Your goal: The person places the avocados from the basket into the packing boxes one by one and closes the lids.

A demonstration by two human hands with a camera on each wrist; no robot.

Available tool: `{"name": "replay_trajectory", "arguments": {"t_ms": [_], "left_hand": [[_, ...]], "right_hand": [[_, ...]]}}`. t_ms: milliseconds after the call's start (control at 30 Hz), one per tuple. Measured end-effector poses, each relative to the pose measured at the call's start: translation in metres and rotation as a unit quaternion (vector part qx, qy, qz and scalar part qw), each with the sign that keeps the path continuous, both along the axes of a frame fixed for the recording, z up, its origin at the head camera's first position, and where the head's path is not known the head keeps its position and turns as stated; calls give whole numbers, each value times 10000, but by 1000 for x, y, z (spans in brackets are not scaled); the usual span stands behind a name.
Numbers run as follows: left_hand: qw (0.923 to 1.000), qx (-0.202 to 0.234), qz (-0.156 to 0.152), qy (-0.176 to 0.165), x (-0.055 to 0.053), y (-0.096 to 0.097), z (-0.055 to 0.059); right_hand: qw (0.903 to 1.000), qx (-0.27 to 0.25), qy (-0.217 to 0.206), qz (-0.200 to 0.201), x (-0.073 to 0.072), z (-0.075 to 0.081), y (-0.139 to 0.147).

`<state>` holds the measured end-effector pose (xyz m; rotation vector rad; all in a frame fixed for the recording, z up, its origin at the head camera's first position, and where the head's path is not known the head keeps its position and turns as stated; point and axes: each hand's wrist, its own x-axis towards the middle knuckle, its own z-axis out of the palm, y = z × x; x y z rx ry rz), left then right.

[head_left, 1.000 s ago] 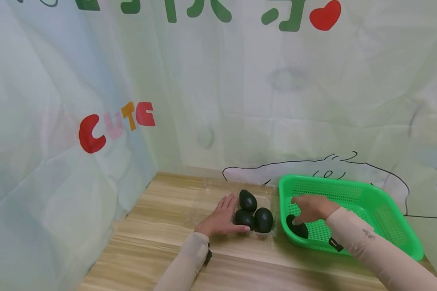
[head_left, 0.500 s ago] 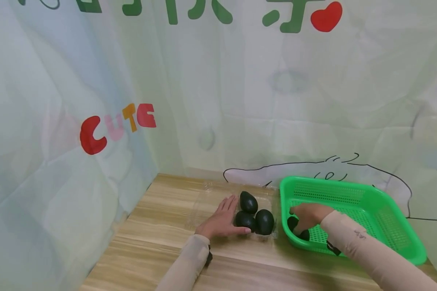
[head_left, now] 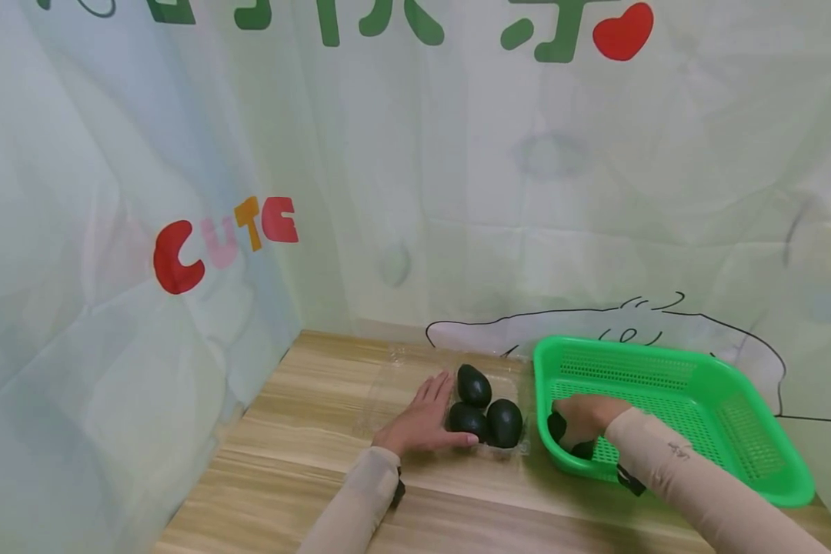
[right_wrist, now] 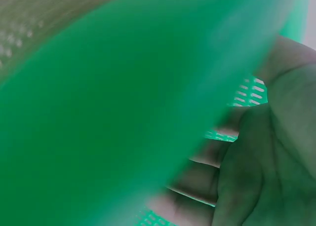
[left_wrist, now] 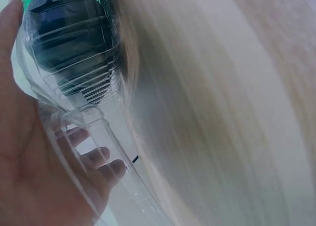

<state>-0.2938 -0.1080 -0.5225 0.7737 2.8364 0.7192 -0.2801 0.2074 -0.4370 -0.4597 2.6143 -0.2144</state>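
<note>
Three dark avocados (head_left: 505, 423) sit in a clear plastic clamshell box (head_left: 519, 448), its lid folded out to the left. My left hand (head_left: 425, 423) rests along the box's left side, fingers straight and thumb by the front avocado. In the left wrist view the palm lies against the clear plastic wall (left_wrist: 89, 112). Inside the green basket (head_left: 692, 358), at its left end, my right hand (head_left: 585, 419) grips another avocado (head_left: 557, 425) from above, covering its middle. The right wrist view shows the fingers (right_wrist: 197, 179) partly behind the basket's blurred rim (right_wrist: 123, 102); that avocado is hidden there.
The basket stands right of the box on a wooden table (head_left: 277, 469). Printed cloth walls (head_left: 485, 231) close off the back and the left side. The basket's raised rim lies between the right hand and the box.
My right hand has lowered onto the avocado in the basket, and its fingers have closed round it. The left hand and the three boxed avocados have stayed in place.
</note>
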Motion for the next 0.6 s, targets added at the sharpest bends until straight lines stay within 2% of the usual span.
{"name": "replay_trajectory", "arguments": {"t_ms": [133,367,500,600], "left_hand": [[10000,-29,11,10,1,0,1],[10000,-50,36,-1,1,1,2],[10000,-20,36,-20,1,1,2],[10000,18,17,-21,1,1,2]], "right_hand": [[9997,209,48,89,2,3,0],[9990,421,116,-46,2,4,1],[9988,439,143,-161,0,3,1],[9992,269,160,-254,1,3,1]]}}
